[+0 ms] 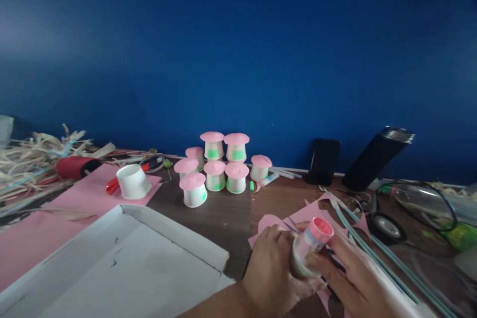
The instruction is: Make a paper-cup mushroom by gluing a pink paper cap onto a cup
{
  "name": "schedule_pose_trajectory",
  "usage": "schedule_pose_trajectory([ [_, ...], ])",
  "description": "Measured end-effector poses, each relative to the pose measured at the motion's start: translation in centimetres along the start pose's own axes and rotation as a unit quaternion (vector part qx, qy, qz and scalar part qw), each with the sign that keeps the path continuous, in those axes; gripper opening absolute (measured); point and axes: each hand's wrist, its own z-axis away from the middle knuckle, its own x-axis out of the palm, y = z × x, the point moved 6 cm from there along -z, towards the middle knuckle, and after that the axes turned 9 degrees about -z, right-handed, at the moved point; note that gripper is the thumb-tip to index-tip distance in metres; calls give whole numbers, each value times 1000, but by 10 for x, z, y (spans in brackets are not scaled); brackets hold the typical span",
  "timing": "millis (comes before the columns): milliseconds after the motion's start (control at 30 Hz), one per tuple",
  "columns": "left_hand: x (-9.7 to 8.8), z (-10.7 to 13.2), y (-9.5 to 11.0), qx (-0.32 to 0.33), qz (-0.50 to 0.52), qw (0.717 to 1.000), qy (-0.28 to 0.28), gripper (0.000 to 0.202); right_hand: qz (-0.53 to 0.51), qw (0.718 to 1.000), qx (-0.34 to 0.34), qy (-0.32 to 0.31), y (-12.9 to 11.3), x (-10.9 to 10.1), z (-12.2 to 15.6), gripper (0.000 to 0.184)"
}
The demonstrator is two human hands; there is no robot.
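Observation:
My left hand [270, 266] is closed around a small white paper cup [298, 258], low at the right of centre. My right hand [346, 263] grips a pink glue stick [313, 238] with a pale label, its hollow pink end pointing up. The stick's lower end meets the cup, and the contact is hidden by fingers. Beyond my hands stand several upturned white cups [194, 197] with green patches and pink paper discs [236, 170] on top. Pink paper scraps [274, 221] and partly hidden scissors [290, 226] lie under and behind my hands.
A white box lid [171, 238] fills the front left. Behind it a bare white cup [133, 182] stands on pink paper [89, 194], beside frayed strips [33, 164]. At right are a black phone [325, 161], a leaning black flask [378, 159], tape roll [387, 226] and cables.

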Motion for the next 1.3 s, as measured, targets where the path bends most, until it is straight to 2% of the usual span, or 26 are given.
schedule_pose_trajectory([
  [67,0,0,-1,-2,-3,1000,2,59,10,1000,1,0,-1,-6,2,21],
  [267,-2,1,-1,-13,5,1000,19,62,-4,997,20,71,10,-23,8,22],
  [467,0,-1,-1,-18,-17,1000,-3,63,11,999,1,51,2,-9,4,25],
  [667,1,-2,-2,-26,-23,999,-9,57,54,996,-32,66,-7,-10,0,21],
  [833,0,-2,1,-25,-31,999,-7,55,131,986,-62,80,-1,-11,4,18],
  [933,-1,-1,1,-26,-31,999,-1,55,156,983,-49,88,10,-12,7,22],
  [1067,-1,0,1,-23,-30,999,12,55,127,990,-4,53,25,-12,9,27],
  [1200,-1,-1,2,-19,-34,999,6,57,46,998,37,2,29,-9,11,24],
  [1300,-2,-1,3,-15,-32,999,7,58,0,998,50,30,25,-13,11,24],
])
